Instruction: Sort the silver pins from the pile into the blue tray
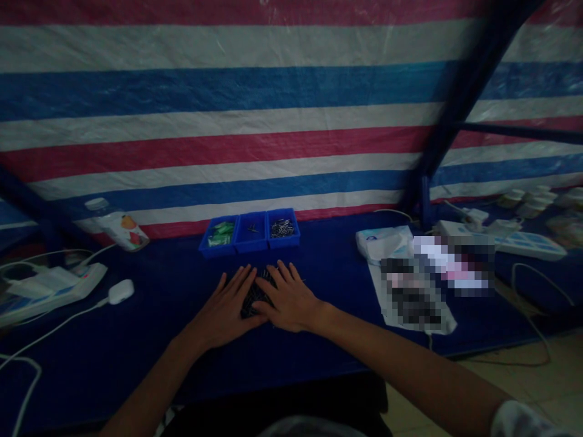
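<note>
My left hand lies flat on the blue table, its fingers stretched forward. Opposite it, my right hand rests palm down with its fingers apart. Between and partly beneath both hands is a pile of small dark metal pieces, perhaps screws or nails; much of it is hidden. Just beyond my fingertips stand three joined blue bins. The left bin contains green and pale pieces, the middle bin a few dark pieces, and the right bin many small shiny metal pieces.
A plastic bottle leans at the back left, above a power strip and a white charger with cables. On the right are a tissue pack, blurred-out items and another power strip. A striped sheet hangs behind the table.
</note>
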`<state>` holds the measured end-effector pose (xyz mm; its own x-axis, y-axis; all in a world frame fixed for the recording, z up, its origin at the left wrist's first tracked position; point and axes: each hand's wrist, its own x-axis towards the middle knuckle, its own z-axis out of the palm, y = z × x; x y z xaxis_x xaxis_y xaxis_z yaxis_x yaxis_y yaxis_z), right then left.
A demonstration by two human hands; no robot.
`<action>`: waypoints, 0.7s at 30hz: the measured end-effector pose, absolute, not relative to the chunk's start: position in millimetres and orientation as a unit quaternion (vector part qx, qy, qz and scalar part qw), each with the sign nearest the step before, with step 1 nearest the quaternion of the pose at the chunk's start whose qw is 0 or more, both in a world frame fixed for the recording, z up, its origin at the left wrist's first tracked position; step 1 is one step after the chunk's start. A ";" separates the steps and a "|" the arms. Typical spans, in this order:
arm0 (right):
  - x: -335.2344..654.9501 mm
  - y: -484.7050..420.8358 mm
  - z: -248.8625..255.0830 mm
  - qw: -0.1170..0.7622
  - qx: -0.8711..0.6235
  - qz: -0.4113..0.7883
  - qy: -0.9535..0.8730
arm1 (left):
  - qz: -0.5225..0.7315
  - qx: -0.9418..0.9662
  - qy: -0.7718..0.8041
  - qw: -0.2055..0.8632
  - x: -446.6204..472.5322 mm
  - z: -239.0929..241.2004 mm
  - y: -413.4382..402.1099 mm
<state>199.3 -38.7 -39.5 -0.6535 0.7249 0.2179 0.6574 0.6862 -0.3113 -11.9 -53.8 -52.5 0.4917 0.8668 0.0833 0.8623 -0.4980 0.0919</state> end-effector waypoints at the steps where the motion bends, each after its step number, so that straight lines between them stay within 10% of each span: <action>1: 196.2 -37.3 -40.7 0.170 -0.378 0.096 -0.905 | 0.060 0.864 0.500 0.019 -10.4 -52.5 -51.7; 15: 200.4 14.2 -3.0 0.245 -0.404 0.163 -0.866 | 0.119 0.848 0.494 0.154 -21.0 -18.3 -43.7; 21: 221.9 39.4 21.1 0.062 -0.454 0.199 -0.866 | 0.241 0.800 0.515 0.191 -22.5 13.4 -13.9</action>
